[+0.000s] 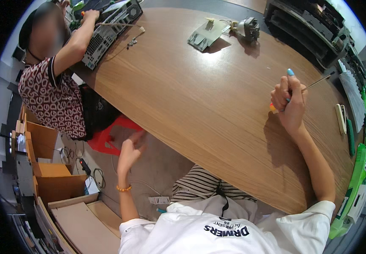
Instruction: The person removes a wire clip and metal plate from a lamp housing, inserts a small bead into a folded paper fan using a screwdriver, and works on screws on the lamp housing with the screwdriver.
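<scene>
In the head view, gripping a screwdriver (318, 82) in the right hand (292, 101), with fingers curled tightly around it, over the right side of the wooden table (191, 97). Holding the left hand (129, 153) empty, with fingers loosely parted, off the table's edge near a red stool (104, 140).

White short-sleeved fabric T-shirt (238, 242), bold dark lettering (226, 230) up front! Black-and-pale striped cloth bottoms (197, 183) below. And there, an orange beaded bracelet (124, 189)!
</scene>
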A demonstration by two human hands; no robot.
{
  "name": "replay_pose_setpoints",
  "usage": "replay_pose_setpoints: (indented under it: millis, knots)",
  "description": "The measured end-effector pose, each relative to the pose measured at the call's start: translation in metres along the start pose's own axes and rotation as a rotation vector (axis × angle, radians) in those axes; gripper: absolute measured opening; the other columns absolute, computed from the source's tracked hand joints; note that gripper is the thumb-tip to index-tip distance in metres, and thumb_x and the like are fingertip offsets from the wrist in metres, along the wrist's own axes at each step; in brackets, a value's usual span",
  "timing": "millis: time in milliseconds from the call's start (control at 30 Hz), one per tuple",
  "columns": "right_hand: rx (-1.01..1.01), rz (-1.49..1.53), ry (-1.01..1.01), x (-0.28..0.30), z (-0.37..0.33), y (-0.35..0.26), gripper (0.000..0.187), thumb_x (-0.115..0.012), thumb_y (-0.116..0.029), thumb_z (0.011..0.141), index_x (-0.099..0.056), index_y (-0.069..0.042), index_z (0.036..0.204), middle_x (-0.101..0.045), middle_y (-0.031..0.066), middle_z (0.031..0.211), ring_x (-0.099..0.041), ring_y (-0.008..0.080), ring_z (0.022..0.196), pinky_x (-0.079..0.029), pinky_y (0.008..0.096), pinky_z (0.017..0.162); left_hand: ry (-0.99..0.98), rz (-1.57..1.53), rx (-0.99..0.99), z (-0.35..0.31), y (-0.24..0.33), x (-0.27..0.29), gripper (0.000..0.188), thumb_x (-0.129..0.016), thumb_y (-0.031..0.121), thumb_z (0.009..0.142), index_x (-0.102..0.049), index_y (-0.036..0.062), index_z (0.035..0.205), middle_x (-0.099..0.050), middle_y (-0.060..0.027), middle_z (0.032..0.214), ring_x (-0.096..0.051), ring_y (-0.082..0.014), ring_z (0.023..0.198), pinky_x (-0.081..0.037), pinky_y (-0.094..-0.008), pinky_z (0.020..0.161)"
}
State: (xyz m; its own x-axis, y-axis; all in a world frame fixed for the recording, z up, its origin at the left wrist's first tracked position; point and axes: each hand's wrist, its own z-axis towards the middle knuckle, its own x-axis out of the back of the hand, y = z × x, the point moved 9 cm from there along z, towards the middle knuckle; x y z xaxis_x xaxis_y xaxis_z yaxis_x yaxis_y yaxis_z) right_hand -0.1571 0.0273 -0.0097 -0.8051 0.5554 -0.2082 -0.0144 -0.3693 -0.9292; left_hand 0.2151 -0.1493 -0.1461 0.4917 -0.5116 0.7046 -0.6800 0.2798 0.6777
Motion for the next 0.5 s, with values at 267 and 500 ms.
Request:
replay_pose_setpoints:
  millis: [267, 500]
  knots:
    - [-0.051, 0.026, 0.012, -0.002, 0.004, 0.008, 0.048, -0.035, -0.028, 0.096, -0.028, -0.014, 0.05, -0.024, -0.0047, 0.042, -0.017, 0.0046, 0.037, -0.014, 0.023, 0.035, -0.753, -0.128, -0.806, -0.05, 0.176, 0.03, 0.041, -0.073, 0.019, 0.073, -0.062, -0.0009, 0.107, -0.064, -0.016, 0.104, -0.062, -0.0244, 0.091, -0.047, -0.0322, 0.081]
    - [-0.004, -0.003, 0.013, -0.006, 0.002, -0.005, 0.05, -0.034, -0.026, 0.097, -0.029, -0.012, 0.049, -0.027, -0.0031, 0.042, -0.022, 0.0056, 0.036, -0.017, 0.0227, 0.035, -0.044, 0.05, -0.726, 0.102, 0.258, 0.056, 0.035, -0.07, 0.026, 0.074, -0.066, 0.0019, 0.1, -0.065, -0.0109, 0.091, -0.058, -0.0172, 0.079, -0.048, -0.0285, 0.072]
